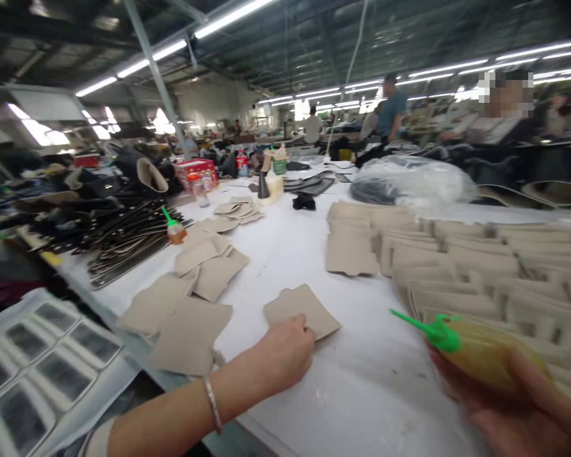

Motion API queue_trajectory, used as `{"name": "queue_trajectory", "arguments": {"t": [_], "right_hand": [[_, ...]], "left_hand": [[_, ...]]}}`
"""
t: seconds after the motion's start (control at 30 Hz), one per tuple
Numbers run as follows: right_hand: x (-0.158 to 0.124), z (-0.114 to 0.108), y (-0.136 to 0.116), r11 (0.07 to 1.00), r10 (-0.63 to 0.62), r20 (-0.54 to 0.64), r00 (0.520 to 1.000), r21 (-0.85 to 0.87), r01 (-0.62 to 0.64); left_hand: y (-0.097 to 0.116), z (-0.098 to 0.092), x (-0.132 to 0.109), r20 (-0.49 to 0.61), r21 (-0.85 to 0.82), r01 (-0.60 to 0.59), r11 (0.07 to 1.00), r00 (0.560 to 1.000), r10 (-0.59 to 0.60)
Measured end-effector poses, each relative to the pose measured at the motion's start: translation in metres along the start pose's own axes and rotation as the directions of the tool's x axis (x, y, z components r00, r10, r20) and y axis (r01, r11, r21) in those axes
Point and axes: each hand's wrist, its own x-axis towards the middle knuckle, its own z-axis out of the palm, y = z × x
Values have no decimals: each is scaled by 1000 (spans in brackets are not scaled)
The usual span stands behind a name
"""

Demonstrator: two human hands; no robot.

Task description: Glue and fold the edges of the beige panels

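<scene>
1. Head view: my left hand [285, 352] has its fingers curled down on the near edge of a tan cut piece [301, 309], pressing it flat on the white worktop [361, 381]. That piece lies by itself near the middle front of the worktop, apart from the other stacks.
2. My right hand [518, 406] is wrapped around a squeeze bottle [480, 352] of yellowish stuff with a green nozzle [421, 325]. The nozzle points left toward the piece but sits well clear of it. It's blurry, so I can't make out the fingers much.
3. Left of the piece there's a loose spread of tan pieces [190, 298] overlapping each other, running back along the worktop.
4. On the right, neat rows of tan pieces [466, 260] cover a big part of the surface.
5. Further back on the left stands a second bottle with a green tip [175, 228], next to a heap of dark strips [124, 238].
6. A clear plastic bag [412, 181] sits at the far right, and other people [390, 114] are standing in the background.
</scene>
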Motion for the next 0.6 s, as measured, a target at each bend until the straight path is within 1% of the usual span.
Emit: {"name": "queue_trajectory", "arguments": {"t": [0.03, 0.07, 0.1, 0.13, 0.17, 0.27, 0.33, 0.37, 0.43, 0.5, 0.6], "right_hand": [[-3, -2, -3, 983, 127, -56, 990, 141, -118], [-6, -2, -5, 934, 252, -84, 964, 283, -220], [-8, 0, -7, 892, 325, -80, 942, 357, -277], [-10, 3, -9, 878, 351, -70, 934, 370, -303], [-12, 6, -10, 887, 343, -60, 937, 348, -302], [-17, 9, -11, 954, 243, -62, 968, 197, -227], [-18, 7, -10, 992, 124, -72, 990, 49, -120], [-18, 6, -10, 998, 40, -64, 997, -39, -42], [-17, 6, -10, 969, -131, -17, 991, -212, 124], [-14, 7, -10, 904, -259, 39, 965, -341, 256], [-8, 14, -10, 817, -333, 145, 932, -448, 362]], "left_hand": [[-1, -1, 2, 12, -14, -2, 1000, 1000, 3], [-1, -3, 3, 28, -23, -4, 1000, 1000, 5], [-2, -5, 4, 45, -29, -2, 1000, 999, 3], [-2, -7, 5, 63, -36, 4, 999, 998, -2], [-2, -9, 6, 76, -46, 14, 999, 997, -10], [-2, -12, 11, 65, -119, 15, 993, 998, -8], [0, -13, 16, 37, -195, -1, 981, 999, 8], [1, -13, 18, 31, -234, -2, 972, 999, 10], [3, -12, 23, 35, -322, 6, 947, 999, 5], [4, -10, 28, 34, -413, 4, 911, 999, 11], [2, -6, 34, 25, -503, -5, 865, 999, 21]]}}
